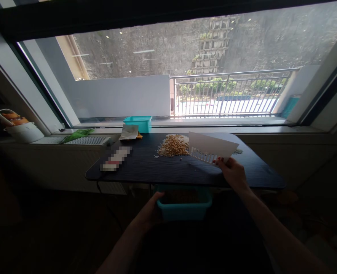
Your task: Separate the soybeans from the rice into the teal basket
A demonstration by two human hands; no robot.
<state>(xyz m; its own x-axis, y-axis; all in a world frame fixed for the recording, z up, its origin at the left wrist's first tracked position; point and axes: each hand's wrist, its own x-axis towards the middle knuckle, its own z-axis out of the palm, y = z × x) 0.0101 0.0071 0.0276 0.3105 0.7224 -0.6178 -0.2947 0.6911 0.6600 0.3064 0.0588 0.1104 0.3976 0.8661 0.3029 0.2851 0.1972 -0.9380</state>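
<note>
My right hand (232,173) grips a thin white sheet with slots along its lower edge (211,146), holding it tilted over the table by its lower right corner. Just left of the sheet lies a pile of yellowish beans (172,146), with paler white grains behind them, partly hidden by the sheet. Below the table's front edge, my left hand (152,211) is closed on the left rim of a teal plastic tub (185,213). Something brownish is inside the tub, too dark to make out.
The dark table (145,171) stands under a window. On it are a blurred-out flat object (116,159), a folded paper piece (129,132) and small greenish bits (237,151). A second teal tub (139,124) is behind. A white pot (25,131) and green cloth (78,135) are left.
</note>
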